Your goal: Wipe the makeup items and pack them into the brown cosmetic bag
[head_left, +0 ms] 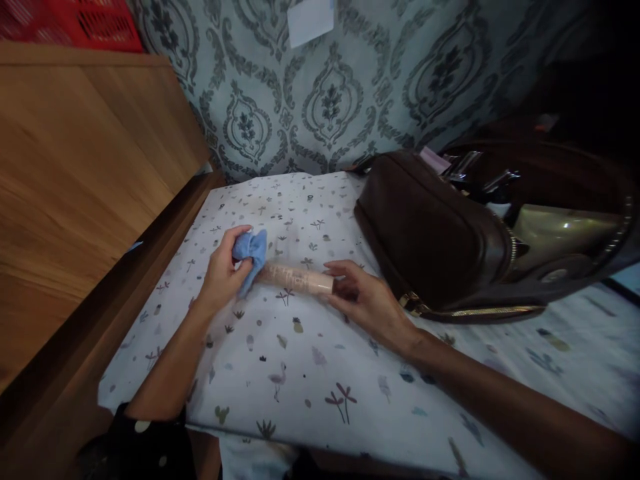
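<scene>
A beige cosmetic tube (pixel 295 278) with small printed text lies level between my two hands, just above the patterned cloth. My left hand (pixel 223 270) is closed around a bunched blue cloth (pixel 256 250), which covers the tube's left end. At the other end, my right hand (pixel 367 300) has its thumb and fingers curled around the dark tip of the tube. Part of that end is hidden by the fingers.
A dark brown bag (pixel 425 233) stands open at the right, with a gold pouch (pixel 563 233) and other items inside. A wooden cabinet (pixel 90 167) borders the left side, under a red basket (pixel 107 23). Patterned wallpaper (pixel 330 100) rises behind the printed cloth (pixel 320 373).
</scene>
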Demonstrator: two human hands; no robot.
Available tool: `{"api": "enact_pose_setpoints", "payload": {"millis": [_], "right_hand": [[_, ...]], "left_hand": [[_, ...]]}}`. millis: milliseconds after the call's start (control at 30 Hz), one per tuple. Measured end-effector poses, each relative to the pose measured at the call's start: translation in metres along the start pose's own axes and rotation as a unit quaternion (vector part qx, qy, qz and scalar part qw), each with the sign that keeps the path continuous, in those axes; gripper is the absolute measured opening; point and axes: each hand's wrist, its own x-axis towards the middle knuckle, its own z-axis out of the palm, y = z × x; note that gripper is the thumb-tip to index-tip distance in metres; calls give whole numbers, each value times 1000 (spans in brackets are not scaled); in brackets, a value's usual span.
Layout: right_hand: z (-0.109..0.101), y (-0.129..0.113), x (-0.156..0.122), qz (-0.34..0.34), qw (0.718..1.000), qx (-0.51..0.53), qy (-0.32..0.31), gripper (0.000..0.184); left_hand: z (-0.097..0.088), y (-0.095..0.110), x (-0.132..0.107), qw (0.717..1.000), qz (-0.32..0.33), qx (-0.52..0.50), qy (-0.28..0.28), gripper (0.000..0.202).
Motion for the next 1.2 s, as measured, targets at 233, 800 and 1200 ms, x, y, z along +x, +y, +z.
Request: {"api": "enact_pose_setpoints", "payload": {"millis": [233, 800, 1200], "right_hand": [[-1, -5, -2, -111, 993, -29, 5, 7], [-1, -1, 2, -23, 999, 5, -47, 30], [2, 5, 4, 21, 994, 94, -55, 30]], "left_hand": [[47, 52, -8, 953, 226, 69, -189, 24], [-12, 6, -32, 963, 98, 147, -203, 28], [-6, 19, -37, 970, 44, 183, -154, 42]]}}
